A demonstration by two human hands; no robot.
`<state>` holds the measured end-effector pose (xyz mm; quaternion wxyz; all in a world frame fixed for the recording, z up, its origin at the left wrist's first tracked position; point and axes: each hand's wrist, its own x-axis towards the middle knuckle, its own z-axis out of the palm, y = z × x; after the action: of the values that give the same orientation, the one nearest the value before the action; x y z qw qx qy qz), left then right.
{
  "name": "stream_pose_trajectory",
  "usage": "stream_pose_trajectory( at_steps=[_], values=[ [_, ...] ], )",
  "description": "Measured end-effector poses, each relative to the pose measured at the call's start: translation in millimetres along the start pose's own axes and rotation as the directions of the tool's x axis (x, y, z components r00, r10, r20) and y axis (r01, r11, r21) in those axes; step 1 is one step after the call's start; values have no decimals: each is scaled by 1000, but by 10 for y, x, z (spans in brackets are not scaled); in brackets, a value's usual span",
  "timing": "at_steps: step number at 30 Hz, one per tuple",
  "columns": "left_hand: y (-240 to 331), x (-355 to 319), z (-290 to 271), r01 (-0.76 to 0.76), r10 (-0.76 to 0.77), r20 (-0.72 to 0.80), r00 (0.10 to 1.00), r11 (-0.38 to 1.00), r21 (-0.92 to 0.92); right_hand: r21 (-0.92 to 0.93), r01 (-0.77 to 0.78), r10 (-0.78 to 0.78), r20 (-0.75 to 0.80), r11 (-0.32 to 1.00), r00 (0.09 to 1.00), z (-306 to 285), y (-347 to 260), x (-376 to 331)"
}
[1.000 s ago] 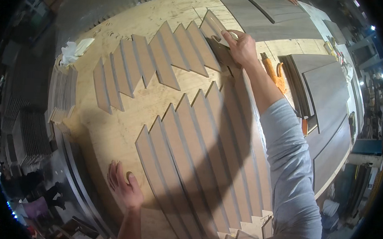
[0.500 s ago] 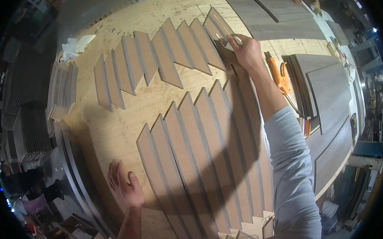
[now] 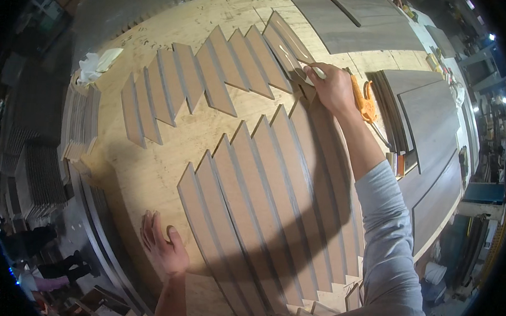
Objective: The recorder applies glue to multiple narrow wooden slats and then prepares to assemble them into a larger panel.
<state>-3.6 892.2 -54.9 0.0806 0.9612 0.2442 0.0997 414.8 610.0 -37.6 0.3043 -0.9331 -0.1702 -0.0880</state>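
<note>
a dim workshop: stacked grey boards (image 3: 32,175) at far left, bright ceiling lamps (image 3: 491,38) upper right.

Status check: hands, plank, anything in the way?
Left hand flat on plywood table. Right hand gripping angled plank. Orange clamp beside right hand.

Warm overhead light fell on the desk (image 3: 167,148); a broad soft shadow crossed its near side, and fisheye edges bent darkly.

White crumpled rag (image 3: 97,64) at the plywood table's (image 3: 167,153) far-left edge, orange clamp (image 3: 363,101), grey panels (image 3: 432,127) right.
</note>
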Motion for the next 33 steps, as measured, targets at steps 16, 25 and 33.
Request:
stream_pose_trajectory(
  at_steps=[16,25,33],
  values=[
    [-55,-10,55,6,-4,53,999,1000,-30,54,-46,52,-126,998,991,1033,-240,1295],
    [-73,-32,-13,75,-72,115,991,997,-17,-148,75,-82,-44,986,996,928,-747,1194],
    [-57,-33,-5,45,-42,77,996,998,-42,-93,12,-23,-110,996,994,955,-290,1068]
  ],
)
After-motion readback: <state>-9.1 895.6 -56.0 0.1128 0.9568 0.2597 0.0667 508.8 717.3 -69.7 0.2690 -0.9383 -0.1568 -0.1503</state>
